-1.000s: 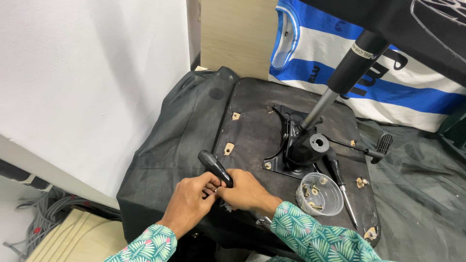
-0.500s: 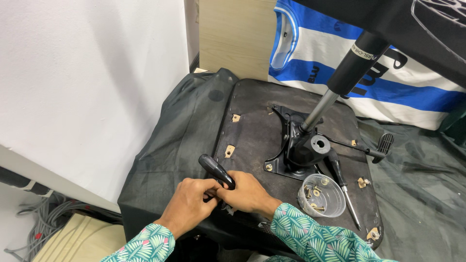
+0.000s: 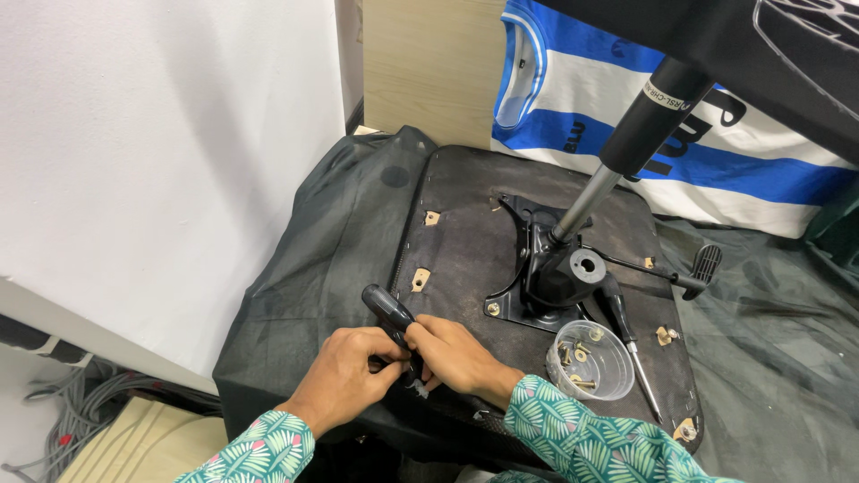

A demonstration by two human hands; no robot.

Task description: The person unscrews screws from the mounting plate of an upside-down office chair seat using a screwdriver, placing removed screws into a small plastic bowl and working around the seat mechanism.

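Gripping a black-handled screwdriver (image 3: 391, 313) with both hands, a person in green leaf-print sleeves works at the near edge of an upturned chair seat (image 3: 465, 241). The left hand (image 3: 344, 380) is curled shut around the lower part of the tool, fingers wrapped over the point where handle meets shaft. The right hand (image 3: 456, 353) closes in from the other side, thumb and fingers pinched tight at the same spot, touching the left. Neither palm is open.

The tool's long axis tilts up and away from the hands toward the seat's centre, its rounded butt free above the knuckles and its tip hidden under the fingers, so what it bears on cannot be made out. Both hands sit equally close to it; the left has more of the handle.

Farther in on the seat stands the black metal mounting plate (image 3: 537, 286) with its gas cylinder (image 3: 617, 152) rising at a slant. A clear plastic cup (image 3: 591, 360) of screws rests on the seat just right of the hands, and a second screwdriver (image 3: 631, 344) lies beside the cup. A blue-and-white striped shirt (image 3: 626, 116) hangs beyond the seat's far edge.
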